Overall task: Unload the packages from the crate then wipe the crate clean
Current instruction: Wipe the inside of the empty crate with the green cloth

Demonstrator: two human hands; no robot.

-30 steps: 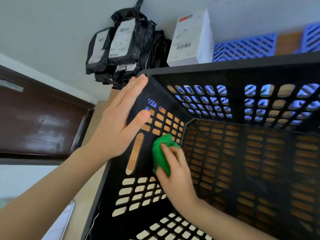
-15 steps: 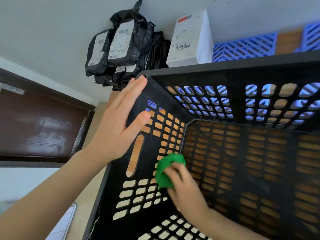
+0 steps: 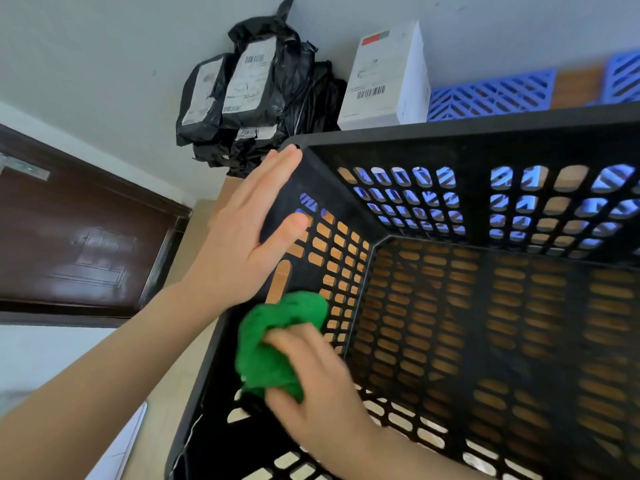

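In the head view, the left hand point(image 3: 242, 244) is bracing the crate point(image 3: 450, 133) with its grip spread. Straight fingers are lying flat along the outside of the left wall near the far corner, and the thumb is resting on the inner face. The right hand point(image 3: 311, 382) is working inside the crate, its grip bunched round a green cloth point(image 3: 277, 341) and pressing it low against that same wall. This hand is blurring, so I cannot tell exactly how its fingers are curling.

The wall is riddled with holes, so a fold of cloth or a fingertip could be snagging in one on a fast stroke. The brace is only a flat palm. A hard push from inside could be shoving the crate towards the packages point(image 3: 249, 98) and the box point(image 3: 384, 74), which are standing outside it, just beyond its far corner against the room wall.

The crate is looking like hard, matt black plastic, with rounded holes in neat grids and longer slots in the floor, where a wood-coloured tabletop point(image 3: 575, 84) is showing through. The cloth is looking soft, nubbly and crumpled. The packages are glossy, crinkled black bags with white labels. The box is smooth, white and sharp-edged, and is bearing a barcode. Behind it, blue crates point(image 3: 491, 95) are showing slanted slats.
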